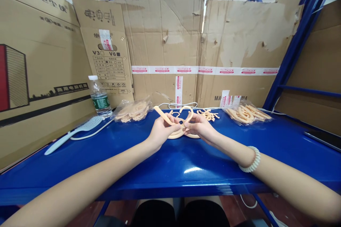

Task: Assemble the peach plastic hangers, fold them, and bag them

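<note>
My left hand (160, 133) is closed on a beige curved strip (161, 114), which slants up to the left past my fingers. A beige hook-shaped piece (190, 109) rises from the closed fingers of my right hand (204, 126). The fingertips of both hands meet near the middle, and I cannot tell whether the two pieces are joined there. Beneath my hands, more beige curved pieces (176, 135) lie on the blue tabletop (170, 170), partly hidden. Just behind my right hand is a loose pile of small beige hooks (209, 115).
Clear bags of beige parts sit at left (134, 110) and right (246, 114). A water bottle (100, 101) and a light-blue hairbrush (80, 127) are at left. A dark phone-like slab (323, 139) lies at the right edge. Cardboard panels (165, 46) wall the back.
</note>
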`<state>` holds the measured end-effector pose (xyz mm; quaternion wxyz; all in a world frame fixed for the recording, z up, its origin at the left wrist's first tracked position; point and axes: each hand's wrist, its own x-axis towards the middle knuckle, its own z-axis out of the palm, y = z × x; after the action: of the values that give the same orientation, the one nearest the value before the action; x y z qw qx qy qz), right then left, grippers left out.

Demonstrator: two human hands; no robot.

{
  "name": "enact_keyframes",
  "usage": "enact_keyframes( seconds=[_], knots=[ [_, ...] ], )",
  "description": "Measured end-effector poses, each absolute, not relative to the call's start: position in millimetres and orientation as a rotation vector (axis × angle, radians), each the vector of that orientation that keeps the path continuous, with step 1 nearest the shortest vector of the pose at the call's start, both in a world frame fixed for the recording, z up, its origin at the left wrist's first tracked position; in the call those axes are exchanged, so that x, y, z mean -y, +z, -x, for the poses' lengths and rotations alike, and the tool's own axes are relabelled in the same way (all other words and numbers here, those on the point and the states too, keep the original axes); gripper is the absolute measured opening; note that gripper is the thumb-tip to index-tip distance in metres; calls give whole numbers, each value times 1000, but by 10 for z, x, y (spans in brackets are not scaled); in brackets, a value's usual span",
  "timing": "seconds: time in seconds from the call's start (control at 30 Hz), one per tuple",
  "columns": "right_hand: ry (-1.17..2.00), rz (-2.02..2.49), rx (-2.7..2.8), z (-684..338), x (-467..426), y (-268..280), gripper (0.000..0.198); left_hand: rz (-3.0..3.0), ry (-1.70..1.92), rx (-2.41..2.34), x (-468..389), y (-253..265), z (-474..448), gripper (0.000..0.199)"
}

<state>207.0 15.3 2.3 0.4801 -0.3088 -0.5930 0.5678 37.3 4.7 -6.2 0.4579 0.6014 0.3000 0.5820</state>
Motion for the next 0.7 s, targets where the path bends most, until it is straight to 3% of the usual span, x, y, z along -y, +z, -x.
enact_keyframes(
  seconds=[0.3, 0.7],
  knots=[
    [1328, 827, 1464, -2102, -182, 26, 37, -1291, 1471, -768, -39, -40, -373, 55],
    [1255, 759, 1534, -2221, -338, 94, 42, -1170, 1311, -806, -10, -8, -399, 33]
  ],
)
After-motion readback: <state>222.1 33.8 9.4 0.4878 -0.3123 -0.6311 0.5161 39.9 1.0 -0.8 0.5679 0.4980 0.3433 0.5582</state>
